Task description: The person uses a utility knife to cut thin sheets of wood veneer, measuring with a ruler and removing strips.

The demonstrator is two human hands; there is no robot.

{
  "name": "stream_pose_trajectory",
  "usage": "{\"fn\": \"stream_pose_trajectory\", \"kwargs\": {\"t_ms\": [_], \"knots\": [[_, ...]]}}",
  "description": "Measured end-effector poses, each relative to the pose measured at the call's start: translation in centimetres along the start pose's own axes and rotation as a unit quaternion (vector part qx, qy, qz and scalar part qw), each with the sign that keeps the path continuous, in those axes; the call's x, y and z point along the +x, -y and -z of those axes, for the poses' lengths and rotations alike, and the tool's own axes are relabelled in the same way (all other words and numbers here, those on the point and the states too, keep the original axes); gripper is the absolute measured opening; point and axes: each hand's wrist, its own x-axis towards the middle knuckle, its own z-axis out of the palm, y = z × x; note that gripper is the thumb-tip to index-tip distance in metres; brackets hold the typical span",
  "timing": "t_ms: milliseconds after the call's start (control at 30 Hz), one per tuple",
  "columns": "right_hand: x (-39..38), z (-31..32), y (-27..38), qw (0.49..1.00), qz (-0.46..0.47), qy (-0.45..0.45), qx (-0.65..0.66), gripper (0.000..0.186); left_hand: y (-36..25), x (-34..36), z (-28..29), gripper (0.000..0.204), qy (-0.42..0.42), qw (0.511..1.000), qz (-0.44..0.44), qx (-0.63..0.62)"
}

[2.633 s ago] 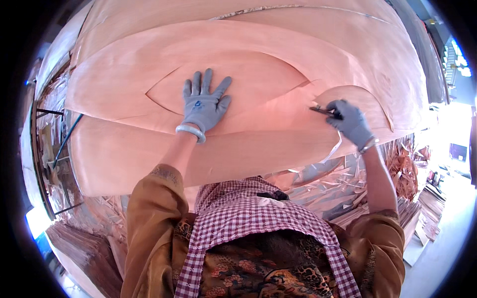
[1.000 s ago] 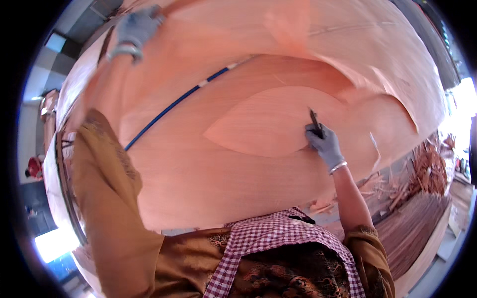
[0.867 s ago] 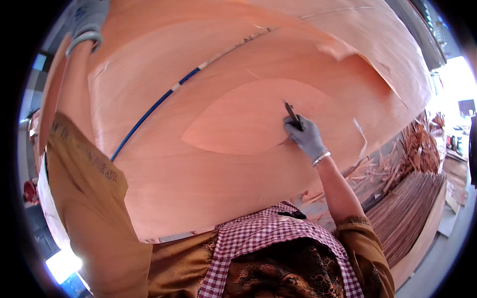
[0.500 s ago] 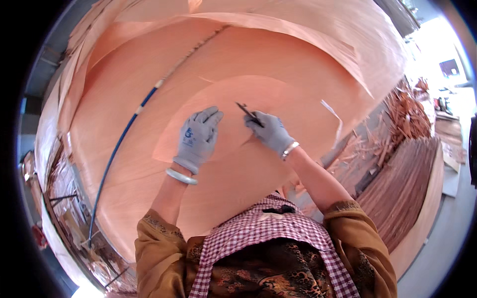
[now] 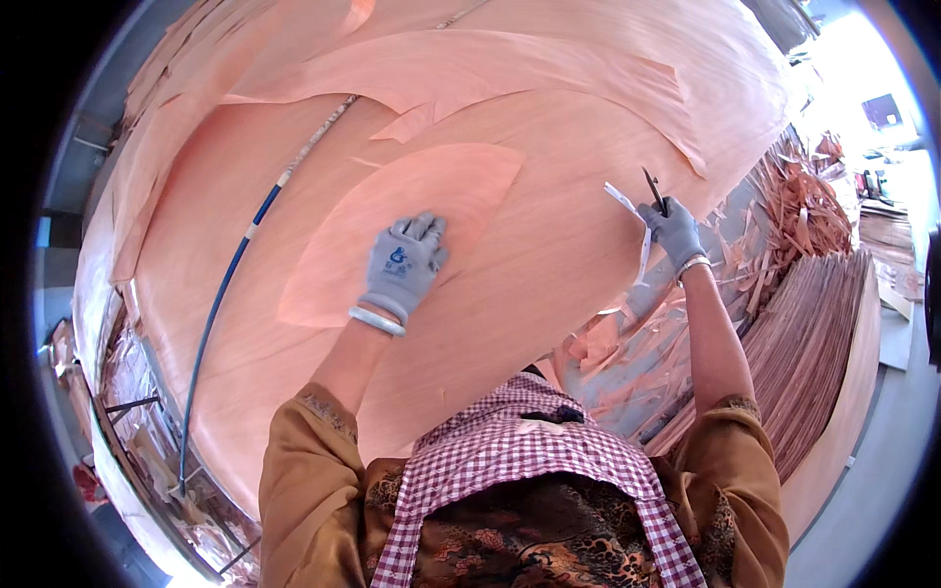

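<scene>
My left hand, in a grey glove, rests on a pale wood veneer piece with a curved edge. Its fingers lie stretched out and it holds nothing. That piece lies on a large veneer sheet. Out to the right, my gloved right hand is closed on a dark slim knife-like tool, whose narrow end points away from me. A thin white strip runs beside the right fingertips; whether they pinch it cannot be made out.
A blue-and-white rod crosses the sheet at left. Torn veneer lies along the far side. At right are veneer scraps and a stack of veneer sheets. A metal frame stands at lower left.
My right hand has moved right with the tool, to the white strip. My left hand has come down flat on the veneer piece. The far torn veneer now reaches nearer.
</scene>
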Motion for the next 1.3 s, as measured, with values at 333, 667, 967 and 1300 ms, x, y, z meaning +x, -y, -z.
{"fn": "stream_pose_trajectory", "kwargs": {"t_ms": [333, 667, 967, 1300], "knots": [[-0.3, 0.1, 2.3, 0.994, -0.054, 0.091, -0.002, 0.026, 0.4, -0.4, -1.0, 0.035, -0.027, 0.999, -0.003, -0.022], [-7.7, 3.2, 10.9, 0.828, -0.005, 0.443, 0.344, 0.014, 0.6, -0.6, -1.6, 0.035, -0.024, 0.999, 0.015, -0.043], [-14.5, -2.2, 23.0, 0.741, 0.152, 0.539, 0.370, 0.020, 1.7, -5.8, 2.5, 0.031, -0.111, 0.924, 0.152, -0.333], [-20.2, -8.5, 28.4, 0.670, 0.170, 0.673, 0.260, 0.020, 0.7, -17.1, 6.9, 0.026, -0.085, 0.493, 0.394, -0.771]]}}
